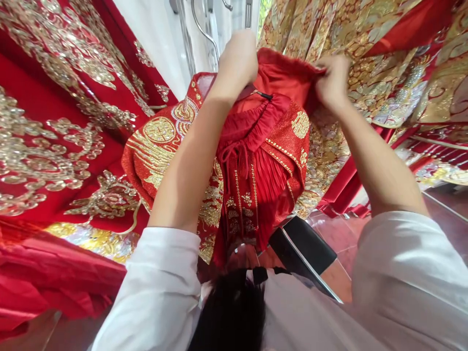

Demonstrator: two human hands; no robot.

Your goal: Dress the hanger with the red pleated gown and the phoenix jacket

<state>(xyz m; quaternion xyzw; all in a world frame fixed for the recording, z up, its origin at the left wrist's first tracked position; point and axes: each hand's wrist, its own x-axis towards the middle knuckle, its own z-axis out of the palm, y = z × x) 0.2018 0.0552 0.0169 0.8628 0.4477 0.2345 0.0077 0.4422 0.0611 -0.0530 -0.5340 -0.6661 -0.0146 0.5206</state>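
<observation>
A red jacket with gold embroidery (pixel 159 130) hangs in front of me, its front parted. Between its sides shows a red pleated skirt (pixel 268 178) with a gathered waistband and a tied bow. A dark clip (pixel 263 95) sits at the waistband. My left hand (pixel 239 53) is closed at the jacket's collar, its fingers turned away, so what it grips is hidden. On the right, my right hand (pixel 333 80), slightly blurred, pinches the edge of the jacket and holds its plain red lining (pixel 285 73) stretched out to the side.
Red garments with beaded silver and gold ornament (pixel 40 156) hang close on the left. Gold patterned garments (pixel 321 34) hang behind and to the right. Metal hooks (pixel 204 29) stick out from the white wall above. A black seat (pixel 307 246) with a metal frame stands below on tiles.
</observation>
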